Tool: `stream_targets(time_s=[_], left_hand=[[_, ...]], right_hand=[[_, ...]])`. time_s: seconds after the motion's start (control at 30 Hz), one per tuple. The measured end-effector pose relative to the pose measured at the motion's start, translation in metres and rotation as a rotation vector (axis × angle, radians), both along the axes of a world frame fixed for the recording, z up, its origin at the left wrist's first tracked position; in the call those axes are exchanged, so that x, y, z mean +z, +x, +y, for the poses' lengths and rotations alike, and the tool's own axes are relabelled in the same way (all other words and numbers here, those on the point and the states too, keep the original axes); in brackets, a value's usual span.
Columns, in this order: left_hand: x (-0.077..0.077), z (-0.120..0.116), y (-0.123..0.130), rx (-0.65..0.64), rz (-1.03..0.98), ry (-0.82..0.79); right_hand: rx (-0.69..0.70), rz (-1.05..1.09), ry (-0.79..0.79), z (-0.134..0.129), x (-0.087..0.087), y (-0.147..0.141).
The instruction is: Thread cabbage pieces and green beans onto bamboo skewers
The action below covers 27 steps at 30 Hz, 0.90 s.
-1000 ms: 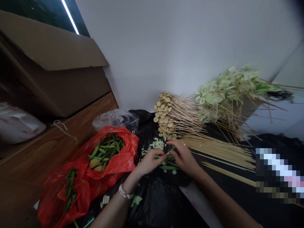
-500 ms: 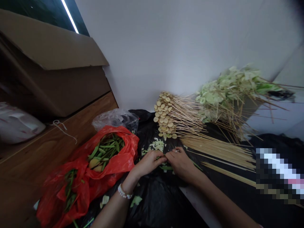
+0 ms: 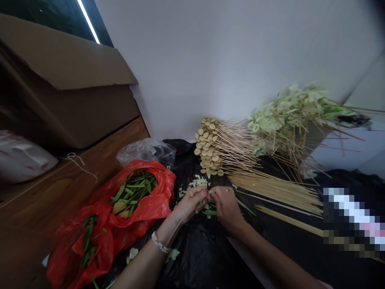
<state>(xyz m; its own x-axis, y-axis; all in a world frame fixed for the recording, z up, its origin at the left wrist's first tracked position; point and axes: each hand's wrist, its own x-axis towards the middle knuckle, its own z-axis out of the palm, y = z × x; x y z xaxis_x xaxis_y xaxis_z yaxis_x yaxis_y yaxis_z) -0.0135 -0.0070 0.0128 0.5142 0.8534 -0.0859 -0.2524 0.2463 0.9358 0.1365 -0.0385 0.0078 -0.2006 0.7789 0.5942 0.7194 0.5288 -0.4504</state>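
Note:
My left hand [image 3: 191, 203] and my right hand [image 3: 227, 208] meet low over the black plastic sheet [image 3: 204, 257], fingers curled around green vegetable strips. One long green strip [image 3: 245, 207] sticks out to the right from under my right hand. A pale green heap of chopped vegetable [image 3: 195, 183] lies just above my left hand. Above my hands, bamboo skewers with round tan slices [image 3: 209, 146] lie fanned out. A red plastic bag [image 3: 156, 180] full of green strips is to the left of my left hand.
Skewered pale green leaves [image 3: 285, 116] and a bundle of bare bamboo skewers [image 3: 276, 188] lie to the right. A transparent plastic bag [image 3: 147, 152], cardboard box [image 3: 60, 68] and wooden surface [image 3: 45, 212] are at the left, with a white wall behind.
My fingers have curled up and drawn closer around the green strips, where they lay flatter before. A long green strip now sticks out to the right.

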Motion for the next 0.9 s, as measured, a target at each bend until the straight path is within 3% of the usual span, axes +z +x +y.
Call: stream_targets(time_s=[0.17, 0.33, 0.43, 0.53, 0.67, 0.8, 0.9], left_hand=[[0.004, 0.003, 0.002, 0.074, -0.396, -0.37], [0.008, 0.013, -0.008, 0.166, -0.615, -0.677], [0.005, 0.014, -0.01, 0.178, -0.599, -0.724], [-0.002, 0.012, -0.007, 0.096, -0.533, -0.739], [-0.007, 0.011, -0.005, 0.023, -0.485, -0.75], [-0.003, 0.013, -0.008, 0.062, -0.501, -0.798], [0.002, 0.015, -0.008, 0.157, -0.519, -0.843]], right_hand=[[-0.013, 0.266, -0.154, 0.004, 0.006, 0.007], [-0.023, 0.305, -0.093, 0.008, 0.005, 0.015], [0.043, 0.19, -0.006, 0.007, 0.0, 0.011], [0.095, 0.019, 0.088, 0.004, 0.0, 0.005], [0.052, -0.084, 0.099, 0.011, 0.009, 0.017], [-0.08, -0.067, -0.029, 0.028, 0.018, 0.056], [-0.133, -0.226, -0.256, 0.036, 0.017, 0.081]])
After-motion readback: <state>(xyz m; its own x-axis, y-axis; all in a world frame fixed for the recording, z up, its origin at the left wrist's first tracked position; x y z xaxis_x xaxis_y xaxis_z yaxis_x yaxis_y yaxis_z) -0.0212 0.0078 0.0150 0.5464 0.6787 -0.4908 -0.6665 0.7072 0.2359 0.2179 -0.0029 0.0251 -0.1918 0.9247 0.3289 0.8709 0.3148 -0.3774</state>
